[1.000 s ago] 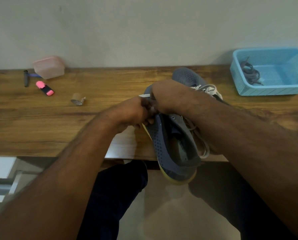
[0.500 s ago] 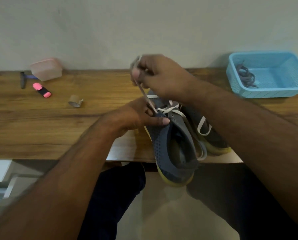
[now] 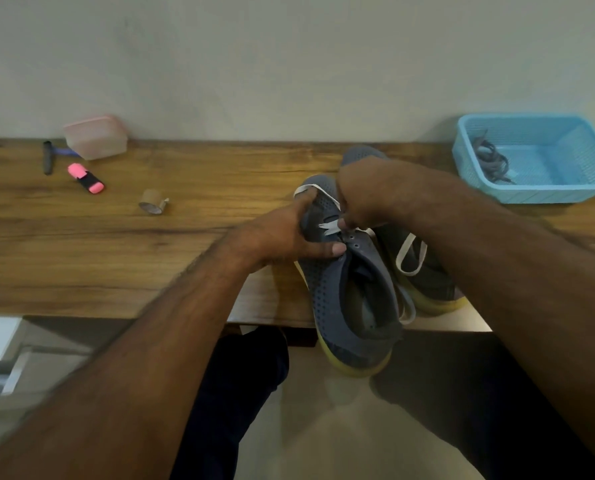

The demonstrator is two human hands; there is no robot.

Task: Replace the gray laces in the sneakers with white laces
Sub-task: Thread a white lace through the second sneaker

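A grey sneaker (image 3: pixel 344 299) with a yellowish sole lies at the table's front edge, heel hanging over it. My left hand (image 3: pixel 282 237) grips its left side, thumb across the eyelet row and a finger over the toe. My right hand (image 3: pixel 368 192) pinches the white lace (image 3: pixel 329 227) just above the eyelets. A second grey sneaker (image 3: pixel 417 268) with a white lace loop lies right beside it, partly behind my right forearm. The removed grey laces (image 3: pixel 490 161) lie in the blue basket (image 3: pixel 545 194).
On the wooden table (image 3: pixel 150 258), far left, are a pink-lidded box (image 3: pixel 95 136), a razor (image 3: pixel 48 157), a pink highlighter (image 3: pixel 86 178) and a small tape roll (image 3: pixel 152 202). The wall runs along the back. My legs are below the front edge.
My right hand came down from its raised pull and now pinches the white lace close to the eyelets. My left hand still holds the sneaker, a finger stretched over the toe.
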